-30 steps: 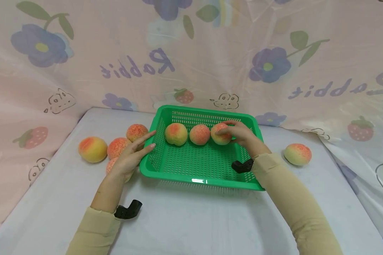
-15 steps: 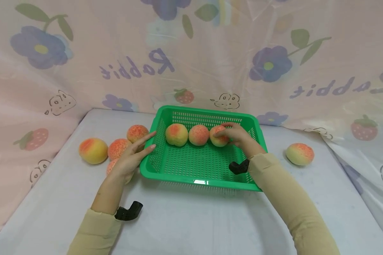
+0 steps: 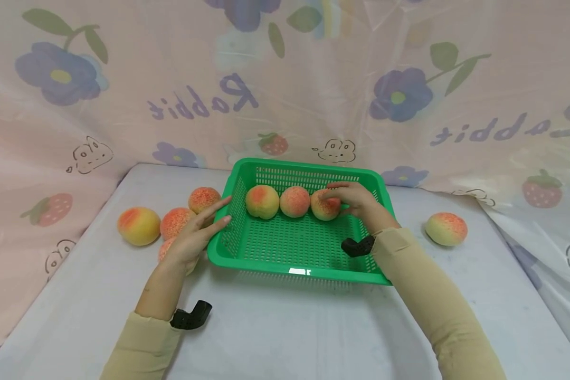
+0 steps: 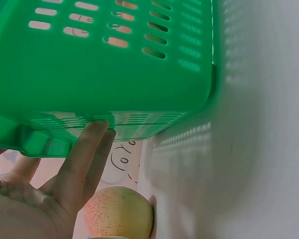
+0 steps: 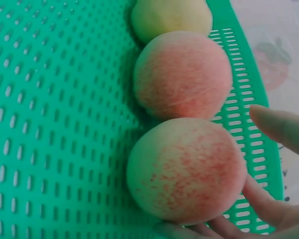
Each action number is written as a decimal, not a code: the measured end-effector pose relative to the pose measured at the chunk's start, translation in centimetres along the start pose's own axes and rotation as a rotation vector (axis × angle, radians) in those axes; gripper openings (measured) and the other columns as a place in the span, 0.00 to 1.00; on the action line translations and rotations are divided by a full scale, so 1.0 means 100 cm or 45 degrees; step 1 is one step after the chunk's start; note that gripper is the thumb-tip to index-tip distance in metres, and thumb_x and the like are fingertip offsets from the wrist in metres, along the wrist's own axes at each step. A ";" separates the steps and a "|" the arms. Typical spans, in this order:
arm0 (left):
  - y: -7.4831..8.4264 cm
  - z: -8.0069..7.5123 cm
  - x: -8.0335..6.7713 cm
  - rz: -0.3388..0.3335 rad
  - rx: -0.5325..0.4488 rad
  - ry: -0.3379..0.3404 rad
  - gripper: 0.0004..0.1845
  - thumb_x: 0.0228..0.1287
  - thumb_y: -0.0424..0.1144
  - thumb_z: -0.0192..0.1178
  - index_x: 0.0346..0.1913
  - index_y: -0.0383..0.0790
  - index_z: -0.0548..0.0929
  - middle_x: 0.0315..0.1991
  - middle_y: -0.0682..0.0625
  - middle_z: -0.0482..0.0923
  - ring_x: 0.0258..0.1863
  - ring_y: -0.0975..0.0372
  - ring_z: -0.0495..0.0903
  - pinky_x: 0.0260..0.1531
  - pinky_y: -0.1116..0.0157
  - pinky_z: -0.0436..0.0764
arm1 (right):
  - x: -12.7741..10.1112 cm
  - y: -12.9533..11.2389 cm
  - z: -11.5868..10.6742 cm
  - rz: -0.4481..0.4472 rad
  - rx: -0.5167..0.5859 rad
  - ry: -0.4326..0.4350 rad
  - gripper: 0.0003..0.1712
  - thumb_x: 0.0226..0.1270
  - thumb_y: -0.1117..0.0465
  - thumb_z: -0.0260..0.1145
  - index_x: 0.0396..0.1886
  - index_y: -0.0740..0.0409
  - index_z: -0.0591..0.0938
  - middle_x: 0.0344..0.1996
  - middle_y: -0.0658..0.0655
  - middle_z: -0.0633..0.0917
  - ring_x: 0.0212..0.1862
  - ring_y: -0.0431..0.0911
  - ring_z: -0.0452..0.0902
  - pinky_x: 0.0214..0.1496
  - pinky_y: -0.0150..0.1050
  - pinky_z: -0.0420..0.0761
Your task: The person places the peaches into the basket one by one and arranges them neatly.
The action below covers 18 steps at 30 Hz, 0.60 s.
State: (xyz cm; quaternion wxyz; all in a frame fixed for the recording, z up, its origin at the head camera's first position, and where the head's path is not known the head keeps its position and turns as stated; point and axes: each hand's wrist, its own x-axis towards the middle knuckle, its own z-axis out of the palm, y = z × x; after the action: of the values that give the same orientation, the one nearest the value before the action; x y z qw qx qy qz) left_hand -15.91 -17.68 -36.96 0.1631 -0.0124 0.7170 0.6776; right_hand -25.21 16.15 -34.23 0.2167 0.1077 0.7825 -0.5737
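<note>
The left hand (image 3: 195, 240) is extended, fingers straight and apart, fingertips against the near end of the green basket (image 3: 294, 270). The right hand (image 3: 358, 199) is inside the basket, fingers loosely spread about the nearest peach (image 3: 325, 207). In the right wrist view, one finger touches this peach's side and another stands clear of it; no firm grip shows.

The nearest peach rests on the basket floor. In line from it toward the left hand lie the pink peach (image 3: 295, 201), then the yellow-red peach (image 3: 262, 202).

Outside the basket, on the white table (image 3: 266, 332), a large yellow peach (image 3: 139, 226) lies to the left of the left hand. A speckled peach (image 3: 176, 222) sits between them. A darker peach (image 3: 204, 199) lies just beyond the left hand. A pale peach (image 3: 446, 229) lies to the right of the right hand, well apart.
</note>
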 end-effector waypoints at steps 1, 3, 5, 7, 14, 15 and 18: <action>0.000 0.000 0.000 0.000 -0.001 -0.002 0.30 0.69 0.49 0.56 0.72 0.64 0.62 0.74 0.44 0.50 0.56 0.54 0.72 0.44 0.70 0.80 | -0.001 -0.001 -0.001 -0.004 0.003 -0.006 0.37 0.65 0.62 0.65 0.71 0.62 0.63 0.72 0.65 0.60 0.73 0.59 0.53 0.67 0.62 0.63; 0.000 0.000 0.000 0.002 -0.005 -0.003 0.30 0.69 0.49 0.56 0.72 0.64 0.62 0.74 0.44 0.51 0.57 0.54 0.72 0.44 0.70 0.80 | -0.002 -0.002 -0.004 -0.013 0.021 -0.012 0.36 0.65 0.62 0.64 0.71 0.61 0.63 0.72 0.63 0.61 0.73 0.59 0.53 0.68 0.61 0.62; 0.001 0.000 0.001 0.001 -0.010 -0.004 0.30 0.69 0.49 0.56 0.72 0.64 0.62 0.74 0.44 0.51 0.57 0.54 0.72 0.45 0.70 0.80 | -0.004 -0.003 -0.008 -0.024 0.040 -0.020 0.36 0.66 0.61 0.64 0.72 0.61 0.62 0.72 0.62 0.60 0.73 0.60 0.53 0.68 0.61 0.62; 0.001 0.001 0.001 0.002 -0.019 -0.008 0.30 0.69 0.49 0.56 0.72 0.64 0.62 0.74 0.44 0.51 0.58 0.53 0.72 0.45 0.70 0.80 | -0.006 -0.004 -0.010 -0.035 0.068 -0.033 0.37 0.67 0.62 0.63 0.73 0.61 0.61 0.73 0.62 0.59 0.73 0.60 0.52 0.69 0.60 0.62; 0.000 0.001 0.001 -0.002 -0.017 -0.010 0.30 0.69 0.49 0.56 0.72 0.64 0.61 0.75 0.44 0.49 0.60 0.51 0.69 0.46 0.70 0.80 | -0.016 -0.009 -0.018 -0.071 0.144 -0.058 0.35 0.69 0.63 0.61 0.73 0.62 0.60 0.74 0.61 0.57 0.74 0.60 0.48 0.71 0.58 0.58; 0.000 0.000 0.000 -0.003 -0.016 -0.010 0.30 0.69 0.49 0.56 0.72 0.64 0.61 0.75 0.43 0.49 0.60 0.51 0.70 0.46 0.69 0.80 | -0.018 -0.009 -0.020 -0.079 0.149 -0.061 0.35 0.69 0.63 0.60 0.73 0.63 0.60 0.74 0.61 0.57 0.74 0.60 0.48 0.71 0.57 0.58; 0.000 0.000 0.000 -0.006 -0.017 -0.013 0.30 0.70 0.49 0.56 0.72 0.64 0.61 0.74 0.43 0.49 0.60 0.51 0.70 0.46 0.68 0.81 | -0.025 -0.011 -0.026 -0.095 0.173 -0.081 0.35 0.71 0.63 0.58 0.74 0.62 0.57 0.75 0.61 0.54 0.75 0.59 0.46 0.73 0.55 0.57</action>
State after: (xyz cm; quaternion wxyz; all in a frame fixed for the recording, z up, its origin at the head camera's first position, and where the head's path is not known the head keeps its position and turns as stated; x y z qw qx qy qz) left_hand -15.92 -17.66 -36.92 0.1681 -0.0118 0.7116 0.6820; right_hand -24.03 18.48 -31.50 0.2119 0.0746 0.7380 -0.6363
